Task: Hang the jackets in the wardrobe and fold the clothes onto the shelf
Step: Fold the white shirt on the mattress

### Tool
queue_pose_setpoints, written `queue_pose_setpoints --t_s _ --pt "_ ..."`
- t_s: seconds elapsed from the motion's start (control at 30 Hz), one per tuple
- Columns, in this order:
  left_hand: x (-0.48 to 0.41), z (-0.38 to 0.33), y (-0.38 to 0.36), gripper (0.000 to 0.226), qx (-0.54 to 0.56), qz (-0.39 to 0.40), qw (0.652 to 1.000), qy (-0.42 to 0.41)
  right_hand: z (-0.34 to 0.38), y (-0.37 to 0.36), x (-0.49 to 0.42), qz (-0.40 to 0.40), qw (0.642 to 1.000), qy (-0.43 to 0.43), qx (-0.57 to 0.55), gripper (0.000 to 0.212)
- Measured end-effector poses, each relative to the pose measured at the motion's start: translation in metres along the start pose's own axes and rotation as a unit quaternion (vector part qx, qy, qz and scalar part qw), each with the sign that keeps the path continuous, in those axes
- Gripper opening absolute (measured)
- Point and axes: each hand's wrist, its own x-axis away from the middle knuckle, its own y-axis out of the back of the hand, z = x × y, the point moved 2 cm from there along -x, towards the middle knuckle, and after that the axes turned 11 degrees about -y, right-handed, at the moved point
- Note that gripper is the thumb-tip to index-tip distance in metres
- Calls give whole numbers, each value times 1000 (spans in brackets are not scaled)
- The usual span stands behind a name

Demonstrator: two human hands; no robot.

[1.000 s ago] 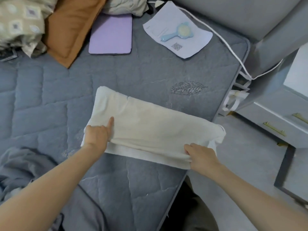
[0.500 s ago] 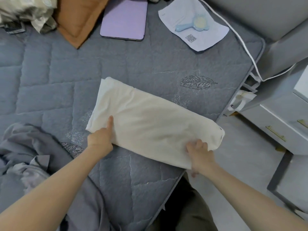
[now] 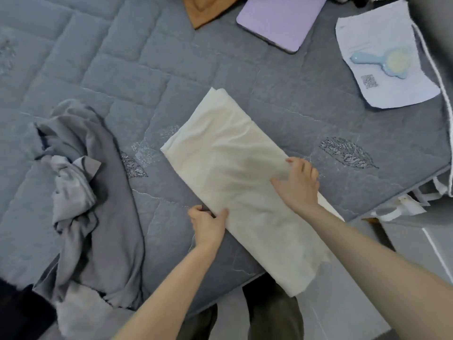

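- Centre of frame — cream folded garment [image 3: 235, 173], a long narrow strip lying diagonally on the grey quilted bed [image 3: 147, 69]. Far end points to the upper middle; near end hangs over the bed's lower edge, above the floor [image 3: 355, 303].
- Left hand [image 3: 208, 225] at the strip's left long edge: thumb on top of the cloth, fingers [image 3: 196, 213] tucked at the edge — pinching the garment.
- Right hand [image 3: 297, 185] palm down across the strip, fingers [image 3: 305, 168] bent at its right long edge. Whether they hook under the edge or only press, cannot tell.
- Left of frame: crumpled grey clothes [image 3: 93, 204] in a loose heap on the bed, well apart from the cream piece.
- Upper right: white paper sheet [image 3: 392, 94] with a light-blue hairbrush [image 3: 382, 63] lying on it.
- Top middle: lilac flat pad [image 3: 282, 18]; to its left, a corner of an orange-brown cushion [image 3: 206, 11].
- Right edge: white cord [image 3: 436, 69] running down along the bed's side.
- Embroidered leaf [image 3: 348, 153] stitched into the bed cover, just right of the right hand.
- Bottom middle: person's legs in dark trousers [image 3: 272, 320], close against the bed's edge.
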Motion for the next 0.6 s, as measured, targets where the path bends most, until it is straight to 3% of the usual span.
queue_pose_setpoints --t_s 0.17,0.3,0.4,0.53,0.6 --pt "13 -3 -31 29 100 -56 992 60 4 2 -21 69 997 -16 -32 64" --pt "-4 -10 -30 16 237 -132 954 124 9 12 -40 130 988 1 -85 58" --pt "-24 -17 -22 33 342 -98 923 146 23 15 -52 177 977 19 -119 44" --pt "-39 -20 -15 53 358 -64 923 125 48 10 -64 203 968 24 -143 30" --pt "-38 -21 -14 54 358 -73 923 119 57 11 -68 201 968 18 -148 39"
